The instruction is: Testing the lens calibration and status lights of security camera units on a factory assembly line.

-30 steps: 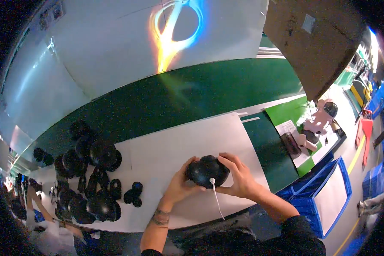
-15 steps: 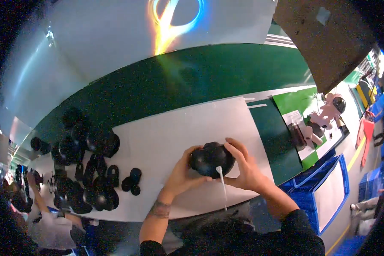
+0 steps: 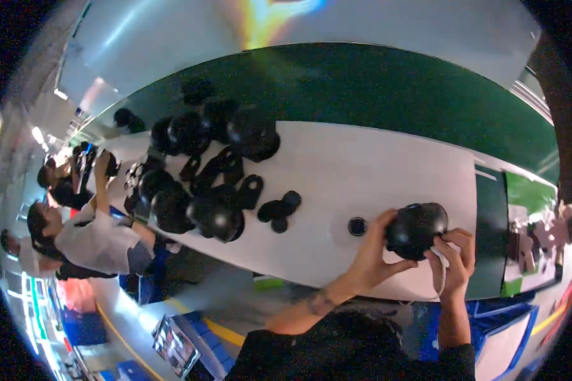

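Note:
A glossy black dome-shaped shell (image 3: 417,230) is held just above the white sheet on the bench. My left hand (image 3: 376,254) wraps its left side, the thumb below and the fingers behind. At the shell's lower right, my right hand (image 3: 455,254) is closed with its fingertips pinching a thin white cord (image 3: 443,282) near where it meets the shell. The cord's free length curves down past the right wrist. Left of my left hand, a small round black cap (image 3: 357,227) lies on the sheet.
Several black domes (image 3: 216,216), flat black brackets (image 3: 251,192) and small black discs (image 3: 279,211) cover the bench's left part. A person in a white shirt (image 3: 98,244) works further left. Blue crates (image 3: 499,330) stand at lower right, beside a green mat (image 3: 531,190).
My view has swung left, showing more of the bench and the co-worker. My right hand has shifted from cupping the shell to pinching at the cord; the small cap now shows.

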Demonstrator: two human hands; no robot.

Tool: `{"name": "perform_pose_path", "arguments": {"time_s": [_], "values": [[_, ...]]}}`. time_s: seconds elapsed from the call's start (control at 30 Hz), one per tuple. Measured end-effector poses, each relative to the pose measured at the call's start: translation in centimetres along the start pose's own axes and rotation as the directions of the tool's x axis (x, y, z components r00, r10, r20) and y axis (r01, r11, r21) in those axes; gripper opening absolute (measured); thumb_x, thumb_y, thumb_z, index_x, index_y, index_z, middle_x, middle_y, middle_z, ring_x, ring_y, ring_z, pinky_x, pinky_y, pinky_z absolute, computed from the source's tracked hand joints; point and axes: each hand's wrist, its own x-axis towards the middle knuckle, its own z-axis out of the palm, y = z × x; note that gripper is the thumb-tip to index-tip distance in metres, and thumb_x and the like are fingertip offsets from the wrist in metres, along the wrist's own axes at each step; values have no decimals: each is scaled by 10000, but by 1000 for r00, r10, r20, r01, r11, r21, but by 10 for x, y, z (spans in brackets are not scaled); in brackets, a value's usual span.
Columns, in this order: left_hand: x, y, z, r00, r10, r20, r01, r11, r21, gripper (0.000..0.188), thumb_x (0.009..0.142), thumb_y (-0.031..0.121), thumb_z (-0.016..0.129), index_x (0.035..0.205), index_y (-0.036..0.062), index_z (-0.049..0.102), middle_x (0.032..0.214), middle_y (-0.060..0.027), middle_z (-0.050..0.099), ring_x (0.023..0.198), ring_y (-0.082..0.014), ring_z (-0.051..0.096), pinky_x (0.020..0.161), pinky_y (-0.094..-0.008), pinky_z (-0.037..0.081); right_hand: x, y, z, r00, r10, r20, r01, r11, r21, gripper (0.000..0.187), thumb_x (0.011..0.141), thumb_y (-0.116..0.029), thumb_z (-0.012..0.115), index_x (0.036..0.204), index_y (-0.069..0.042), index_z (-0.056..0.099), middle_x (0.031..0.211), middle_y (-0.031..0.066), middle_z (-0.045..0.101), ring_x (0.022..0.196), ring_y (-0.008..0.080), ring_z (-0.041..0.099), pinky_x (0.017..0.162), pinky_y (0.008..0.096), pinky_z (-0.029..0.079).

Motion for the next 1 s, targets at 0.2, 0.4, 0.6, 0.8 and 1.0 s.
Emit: {"name": "perform_pose_path", "arguments": {"time_s": [0.2,0.4,0.6,0.8,1.0], "values": [[-28,-6,20,941,-299,-155,164,808,-566,683,857,186,795,1365,11,373,1331,-150,494,1163,-242,552,967,-378,489,-12,14,5,1000,0,-7,0,1000,-12,543,680,-86,825,1179,-63,613,1242,181,578,1157,405,557,950,464,480],[-36,-10,8,876,-482,-5,444,811,-382,303,954,221,674,1110,-16,567,844,-38,608,752,-98,568,682,-249,469,3,21,21,979,79,189,-116,975,191,1041,750,-470,820,1518,-32,270,1539,286,313,1391,475,354,1136,507,326],[-22,3,-11,818,-565,109,535,677,-505,209,970,198,652,1014,-4,625,751,23,572,659,-46,493,591,-227,400,-8,24,32,990,69,122,-91,979,182,1069,746,-554,802,1503,-6,283,1494,313,343,1352,471,389,1114,521,347],[-17,0,-3,808,-588,47,536,699,-473,188,979,198,643,995,10,630,739,45,556,646,-38,476,569,-221,382,-7,23,35,995,72,73,-83,985,149,1043,742,-528,817,1494,-19,305,1492,308,349,1339,470,407,1100,516,367],[-17,5,-2,805,-593,3,528,716,-457,188,981,209,642,952,25,619,718,40,539,613,-43,474,532,-216,375,-7,28,35,997,37,65,-49,981,187,1030,735,-516,828,1486,-26,323,1478,303,365,1322,457,429,1087,511,386]]}}
